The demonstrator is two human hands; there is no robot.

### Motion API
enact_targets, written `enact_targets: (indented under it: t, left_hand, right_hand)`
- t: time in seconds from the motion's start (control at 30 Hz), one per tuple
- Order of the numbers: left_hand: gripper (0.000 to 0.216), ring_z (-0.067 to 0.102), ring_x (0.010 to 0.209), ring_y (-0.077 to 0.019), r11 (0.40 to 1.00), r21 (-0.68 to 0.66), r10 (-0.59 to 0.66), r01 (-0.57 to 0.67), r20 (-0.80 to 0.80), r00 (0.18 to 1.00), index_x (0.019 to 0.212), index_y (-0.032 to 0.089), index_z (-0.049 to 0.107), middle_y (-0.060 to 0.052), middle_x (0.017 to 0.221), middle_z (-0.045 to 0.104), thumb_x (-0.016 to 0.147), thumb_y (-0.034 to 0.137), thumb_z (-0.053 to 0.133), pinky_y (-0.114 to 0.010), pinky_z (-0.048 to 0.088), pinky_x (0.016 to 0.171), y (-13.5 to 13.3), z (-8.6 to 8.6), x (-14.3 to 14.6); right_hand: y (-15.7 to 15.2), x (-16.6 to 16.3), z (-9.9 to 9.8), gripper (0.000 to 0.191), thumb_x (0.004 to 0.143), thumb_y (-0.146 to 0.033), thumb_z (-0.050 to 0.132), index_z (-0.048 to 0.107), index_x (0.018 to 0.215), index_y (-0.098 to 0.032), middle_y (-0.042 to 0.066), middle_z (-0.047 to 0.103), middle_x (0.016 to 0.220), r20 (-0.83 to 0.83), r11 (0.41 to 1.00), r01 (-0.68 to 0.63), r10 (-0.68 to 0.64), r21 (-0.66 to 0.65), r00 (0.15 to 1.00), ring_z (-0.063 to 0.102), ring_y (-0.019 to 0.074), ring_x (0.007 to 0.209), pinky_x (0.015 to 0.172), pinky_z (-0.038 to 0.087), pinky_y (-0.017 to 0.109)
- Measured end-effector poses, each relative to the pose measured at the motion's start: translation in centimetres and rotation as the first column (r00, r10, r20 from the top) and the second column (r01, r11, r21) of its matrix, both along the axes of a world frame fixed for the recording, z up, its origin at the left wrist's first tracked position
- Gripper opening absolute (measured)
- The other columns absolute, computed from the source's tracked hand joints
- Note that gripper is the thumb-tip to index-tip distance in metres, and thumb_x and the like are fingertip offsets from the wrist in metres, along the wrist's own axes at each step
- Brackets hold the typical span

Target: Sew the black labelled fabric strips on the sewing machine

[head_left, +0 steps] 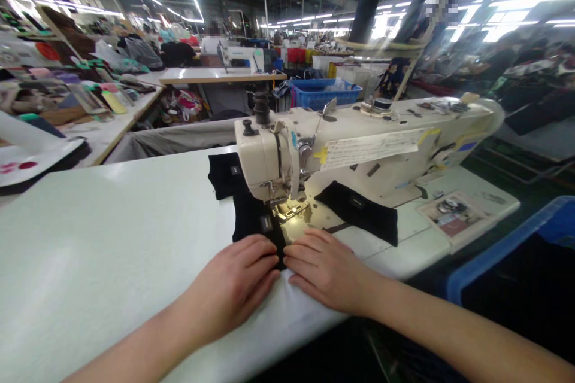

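Observation:
A black fabric piece point(251, 218) with a small label lies on the table just left of the lit needle area of a sewing machine point(263, 155). My left hand point(247, 278) rests over its near end, fingers together and pressing on the cloth. From the other side my right hand point(321, 266) closes its fingertips on the cloth's near right edge. Both hands sit close together in front of the presser foot point(291, 211). A second black piece point(223, 173) lies behind the first, partly hidden by the machine head. Another labelled black piece point(359, 209) lies under the machine arm.
The white sewing table point(112, 239) extends to the left. At the lower right stands a blue crate point(503, 251) with dark cloth inside. Behind the machine is a blue basket point(326, 93), and thread cones point(363, 18) stand above. Another sewing machine point(242, 58) is further back.

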State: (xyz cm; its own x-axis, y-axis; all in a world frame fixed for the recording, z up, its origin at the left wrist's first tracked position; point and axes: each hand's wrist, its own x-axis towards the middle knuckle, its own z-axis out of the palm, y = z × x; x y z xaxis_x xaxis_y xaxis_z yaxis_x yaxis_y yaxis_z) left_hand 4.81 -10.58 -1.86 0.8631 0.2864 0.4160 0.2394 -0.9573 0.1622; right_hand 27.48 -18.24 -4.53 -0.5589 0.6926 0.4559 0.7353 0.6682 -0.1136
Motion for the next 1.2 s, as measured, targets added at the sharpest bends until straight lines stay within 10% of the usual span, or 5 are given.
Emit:
enact_targets:
  t: [0.73,1.2]
  left_hand:
    - [0.031,0.067,0.115,-0.0259,0.996,0.081,-0.024,0.029,-0.064,0.998,0.122,0.015,0.069,-0.013,0.121,0.071,0.101,0.022,0.048,-0.039,0.061,0.096,1.9,-1.2,-0.4]
    - [0.032,0.067,0.115,-0.0259,0.999,0.054,-0.004,0.007,-0.058,0.998,0.122,0.016,0.07,-0.013,0.122,0.07,0.1,0.023,0.049,-0.04,0.06,0.098,4.1,-1.0,0.0]
  right_hand:
    - [2.2,0.4,1.4,0.023,0.105,-0.027,0.049,0.066,0.114,-0.014,0.008,0.071,0.116,0.02,0.998,0.06,-0.061,0.019,0.998,0.06,0.0226,0.11,0.107,0.041,0.042]
    - [-0.1,8.2,1.5,0.029,0.102,-0.025,0.047,0.071,0.112,-0.014,0.014,0.072,0.112,-0.012,0.833,0.546,-0.547,0.086,0.837,0.066,0.0287,0.099,0.089,0.053,0.046]
